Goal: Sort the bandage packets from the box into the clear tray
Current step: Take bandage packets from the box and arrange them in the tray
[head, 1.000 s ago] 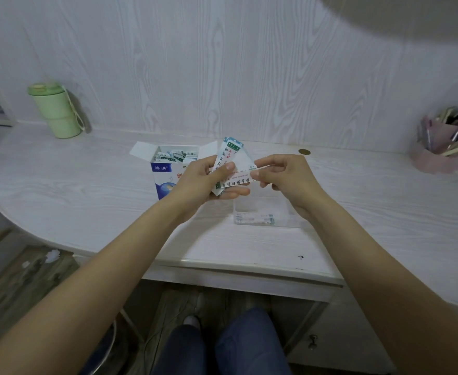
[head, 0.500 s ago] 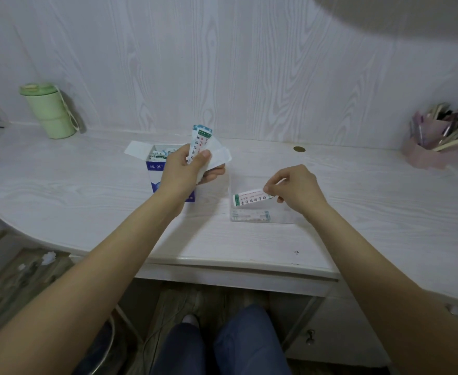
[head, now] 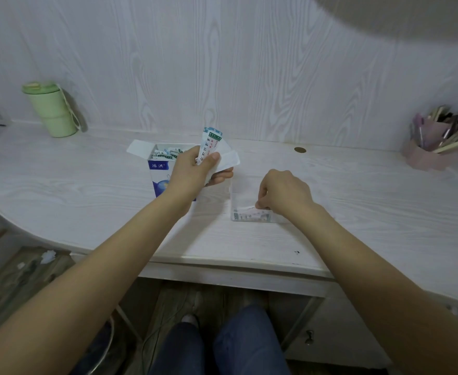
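At a pale wood-grain desk (head: 81, 190), your left hand (head: 195, 171) grips a small fan of bandage packets (head: 208, 144), thumb pressed across their fronts and fingers curled behind, the packets standing upright above the open box (head: 160, 169). That blue-and-white box sits at about 11 o'clock from your seat, flaps spread, with more packets (head: 168, 153) showing in its mouth; your left hand partly covers its right side. Your right hand (head: 284, 193) is down in the clear tray (head: 234, 190) at roughly 12 o'clock, fingers curled and pinching the end of a single packet (head: 246, 207) that lies over the packets already in the tray (head: 249, 216). The tray stands just to the right of the box, at the box's 3 o'clock. A green lidded cup (head: 52, 112) stands against the wall at 10 o'clock, well apart from the work. A pink holder of pens (head: 433, 142) sits at 2 o'clock near the desk's far right edge. A small round coin-like disc (head: 300, 150) lies at 1 o'clock, beyond the tray. Blue-trousered knees (head: 217, 345) show beneath the desk at 6 o'clock.
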`<action>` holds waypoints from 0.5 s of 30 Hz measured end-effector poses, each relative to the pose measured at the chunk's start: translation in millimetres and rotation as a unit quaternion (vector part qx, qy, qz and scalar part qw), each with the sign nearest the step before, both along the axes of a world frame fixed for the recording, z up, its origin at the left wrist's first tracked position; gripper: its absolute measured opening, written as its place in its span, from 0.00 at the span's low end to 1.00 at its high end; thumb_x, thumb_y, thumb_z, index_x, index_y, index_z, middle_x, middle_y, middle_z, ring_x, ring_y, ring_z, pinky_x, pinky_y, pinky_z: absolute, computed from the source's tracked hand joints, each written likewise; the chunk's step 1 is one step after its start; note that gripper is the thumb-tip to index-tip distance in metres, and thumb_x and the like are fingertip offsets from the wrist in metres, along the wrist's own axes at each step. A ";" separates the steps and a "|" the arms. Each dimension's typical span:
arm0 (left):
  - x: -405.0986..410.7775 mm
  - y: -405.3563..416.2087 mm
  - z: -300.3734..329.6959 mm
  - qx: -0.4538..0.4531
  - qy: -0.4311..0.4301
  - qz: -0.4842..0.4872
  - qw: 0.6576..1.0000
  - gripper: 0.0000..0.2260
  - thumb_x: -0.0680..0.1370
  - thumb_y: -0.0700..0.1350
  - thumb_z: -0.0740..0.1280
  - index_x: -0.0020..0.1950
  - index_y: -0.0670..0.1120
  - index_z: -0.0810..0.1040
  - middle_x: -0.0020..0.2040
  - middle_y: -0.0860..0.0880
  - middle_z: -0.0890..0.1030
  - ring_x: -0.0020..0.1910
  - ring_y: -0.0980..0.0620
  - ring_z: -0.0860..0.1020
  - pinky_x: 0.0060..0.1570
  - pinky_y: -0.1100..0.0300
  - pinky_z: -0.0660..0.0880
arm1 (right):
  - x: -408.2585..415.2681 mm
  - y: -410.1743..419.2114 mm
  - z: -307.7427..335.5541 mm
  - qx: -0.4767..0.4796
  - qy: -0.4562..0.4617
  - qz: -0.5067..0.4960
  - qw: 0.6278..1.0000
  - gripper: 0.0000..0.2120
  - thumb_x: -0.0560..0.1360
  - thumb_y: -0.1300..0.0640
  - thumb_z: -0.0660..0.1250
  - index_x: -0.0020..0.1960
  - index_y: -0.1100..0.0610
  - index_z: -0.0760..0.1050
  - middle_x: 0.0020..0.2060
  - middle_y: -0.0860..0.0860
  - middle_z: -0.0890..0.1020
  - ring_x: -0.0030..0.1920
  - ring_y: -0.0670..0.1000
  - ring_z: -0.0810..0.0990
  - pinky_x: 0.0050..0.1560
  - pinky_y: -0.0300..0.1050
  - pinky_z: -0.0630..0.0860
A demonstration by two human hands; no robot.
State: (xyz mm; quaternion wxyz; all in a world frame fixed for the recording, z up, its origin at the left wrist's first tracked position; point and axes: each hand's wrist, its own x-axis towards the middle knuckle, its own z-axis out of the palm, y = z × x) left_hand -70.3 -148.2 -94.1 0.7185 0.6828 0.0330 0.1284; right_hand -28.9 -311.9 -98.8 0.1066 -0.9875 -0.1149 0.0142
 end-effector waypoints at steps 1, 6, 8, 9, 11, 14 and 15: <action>0.1 -0.1 -0.2 0.000 0.001 -0.002 1.000 0.07 0.81 0.41 0.60 0.58 0.43 0.73 0.45 0.43 0.82 0.39 0.51 0.84 0.43 0.60 0.81 | 0.7 1.4 -0.9 -0.005 0.002 0.003 1.000 0.10 0.69 0.58 0.73 0.50 0.58 0.79 0.46 0.54 0.81 0.46 0.56 0.80 0.41 0.44 0.73; -0.8 -2.3 2.7 -0.005 0.007 -0.012 1.000 0.05 0.81 0.40 0.60 0.57 0.44 0.72 0.43 0.46 0.82 0.37 0.53 0.84 0.43 0.60 0.81 | 0.2 3.3 -2.5 -0.013 0.004 0.048 0.999 0.04 0.71 0.61 0.70 0.45 0.55 0.80 0.45 0.51 0.82 0.45 0.52 0.79 0.39 0.42 0.70; -1.7 -2.8 3.7 -0.008 0.006 -0.019 1.000 0.05 0.81 0.40 0.60 0.55 0.44 0.73 0.44 0.45 0.82 0.37 0.53 0.84 0.43 0.60 0.81 | 0.3 0.7 -0.3 0.004 0.014 0.070 0.997 0.03 0.71 0.59 0.71 0.44 0.53 0.80 0.43 0.49 0.82 0.41 0.50 0.77 0.39 0.41 0.70; -2.2 -2.7 3.7 -0.009 0.005 -0.022 1.000 0.04 0.81 0.40 0.60 0.55 0.44 0.73 0.44 0.44 0.82 0.37 0.52 0.84 0.42 0.61 0.81 | 0.5 -1.0 0.6 0.036 0.020 0.078 0.996 0.02 0.71 0.58 0.71 0.43 0.53 0.81 0.41 0.48 0.82 0.37 0.48 0.77 0.39 0.41 0.71; -2.3 -2.0 3.4 -0.011 0.003 -0.027 1.000 0.04 0.81 0.40 0.60 0.54 0.44 0.74 0.45 0.42 0.82 0.38 0.51 0.84 0.41 0.61 0.81 | -0.9 -3.4 3.3 0.178 0.034 0.079 0.980 0.02 0.71 0.58 0.71 0.42 0.52 0.81 0.38 0.47 0.83 0.30 0.46 0.77 0.34 0.37 0.73; -2.3 -0.9 1.0 -0.010 0.013 -0.040 0.999 0.06 0.81 0.40 0.61 0.56 0.43 0.74 0.46 0.42 0.83 0.40 0.48 0.84 0.42 0.60 0.81 | -6.9 -5.9 11.0 0.423 0.069 0.056 0.902 0.04 0.73 0.56 0.70 0.47 0.53 0.81 0.39 0.49 0.84 0.29 0.44 0.77 0.27 0.33 0.68; -2.7 -1.3 0.3 -0.008 0.019 -0.055 0.998 0.06 0.80 0.40 0.62 0.56 0.43 0.75 0.46 0.42 0.83 0.41 0.47 0.84 0.43 0.60 0.81 | -8.6 -5.9 13.3 0.466 0.082 0.053 0.879 0.06 0.74 0.54 0.70 0.49 0.54 0.80 0.39 0.49 0.84 0.30 0.43 0.77 0.27 0.34 0.69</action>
